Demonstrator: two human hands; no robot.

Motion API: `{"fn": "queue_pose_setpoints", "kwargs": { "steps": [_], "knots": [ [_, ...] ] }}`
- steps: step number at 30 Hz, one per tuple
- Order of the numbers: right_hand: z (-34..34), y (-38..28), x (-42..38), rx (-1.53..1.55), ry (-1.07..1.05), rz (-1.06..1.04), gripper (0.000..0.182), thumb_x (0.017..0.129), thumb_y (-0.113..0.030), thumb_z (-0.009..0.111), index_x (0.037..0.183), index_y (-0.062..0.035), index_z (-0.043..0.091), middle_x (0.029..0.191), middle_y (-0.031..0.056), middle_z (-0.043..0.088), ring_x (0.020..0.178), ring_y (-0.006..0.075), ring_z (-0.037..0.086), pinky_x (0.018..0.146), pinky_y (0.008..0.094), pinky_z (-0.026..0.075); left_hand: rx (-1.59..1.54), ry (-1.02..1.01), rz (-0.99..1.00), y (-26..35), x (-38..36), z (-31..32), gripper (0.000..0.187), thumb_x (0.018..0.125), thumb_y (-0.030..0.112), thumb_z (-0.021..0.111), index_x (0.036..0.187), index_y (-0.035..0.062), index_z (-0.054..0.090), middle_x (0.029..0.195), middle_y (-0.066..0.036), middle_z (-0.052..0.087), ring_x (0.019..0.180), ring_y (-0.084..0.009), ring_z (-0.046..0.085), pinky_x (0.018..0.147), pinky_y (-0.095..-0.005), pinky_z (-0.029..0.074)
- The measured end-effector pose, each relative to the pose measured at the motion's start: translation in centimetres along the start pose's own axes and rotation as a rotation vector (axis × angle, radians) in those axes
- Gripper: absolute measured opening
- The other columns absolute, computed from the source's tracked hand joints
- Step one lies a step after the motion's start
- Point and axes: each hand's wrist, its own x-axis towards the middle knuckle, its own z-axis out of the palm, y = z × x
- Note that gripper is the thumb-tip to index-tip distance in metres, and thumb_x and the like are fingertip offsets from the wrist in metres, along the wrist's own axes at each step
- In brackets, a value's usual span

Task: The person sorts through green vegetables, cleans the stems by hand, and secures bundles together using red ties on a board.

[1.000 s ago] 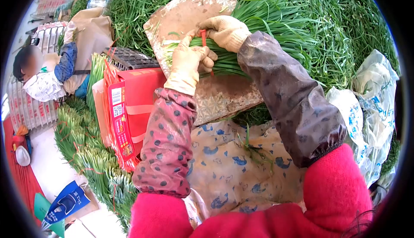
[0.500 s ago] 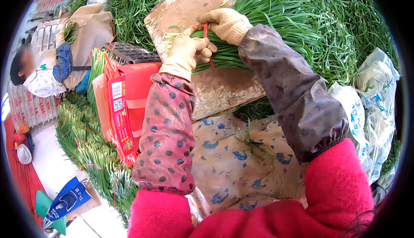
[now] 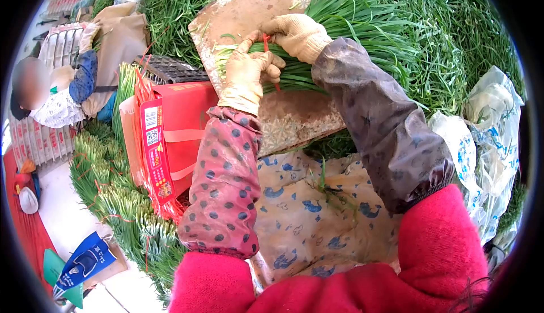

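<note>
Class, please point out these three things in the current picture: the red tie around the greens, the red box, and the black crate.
Red tie (image 3: 266, 45): head view, on its upper part, near the gloved fingertips.
Red box (image 3: 184, 112): head view, on its plain red face.
Black crate (image 3: 175, 70): head view, on its visible slatted surface.

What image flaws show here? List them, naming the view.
Head view: black curved border, fisheye bending toward the edges; pale floor washed out, lower left; highlights on clear plastic, right; other person blurred at the head; left hand and right hand fairly sharp.
</note>
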Motion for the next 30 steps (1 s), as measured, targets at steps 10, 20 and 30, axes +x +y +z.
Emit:
{"fn": "queue_pose_setpoints", "kwargs": {
  "steps": [10, 20, 30],
  "knots": [
    [-1.7, -0.8, -1.2, 0.096, -0.099, 0.086, 0.030, 0.082, -0.029, 0.066, 0.107, -0.0128, 0.070, 0.095, 0.0118, 0.070, 0.090, 0.0226, 0.067, 0.080, 0.0310, 0.051, -0.005, 0.177, 0.046, -0.3, -0.5, 1.9, 0.058, 0.086, -0.006, 0.058, 0.138, 0.0058, 0.036, 0.076, -0.021, 0.066, 0.050, -0.0202, 0.059, 0.043, -0.0333, 0.048],
    [-1.1, -1.4, -1.0, 0.377, -0.023, 0.184, 0.032, 0.082, -0.027, 0.073, 0.105, -0.0046, 0.070, 0.091, 0.0086, 0.072, 0.082, 0.0133, 0.065, 0.076, 0.0273, 0.050, 0.325, 0.177, 0.035, 2.6, -3.3, 3.5, 0.048, 0.086, -0.001, 0.061, 0.132, 0.0033, 0.047, 0.073, -0.011, 0.068, 0.054, -0.0217, 0.064, 0.048, -0.0345, 0.052],
    [-1.4, -4.8, -2.4, 0.056, 0.276, -0.133, 0.013, 0.077, -0.019, 0.065, 0.083, -0.0078, 0.070, 0.079, 0.0123, 0.067, 0.078, 0.0319, 0.065, 0.072, 0.0407, 0.051, 0.878, -0.015, 0.626, 0.2, 0.1, -0.8, 0.088, 0.067, 0.005, 0.076, 0.144, 0.0057, 0.034, 0.121, -0.019, 0.057, 0.116, -0.0311, 0.054, 0.100, -0.0332, 0.042]
  ]
}}
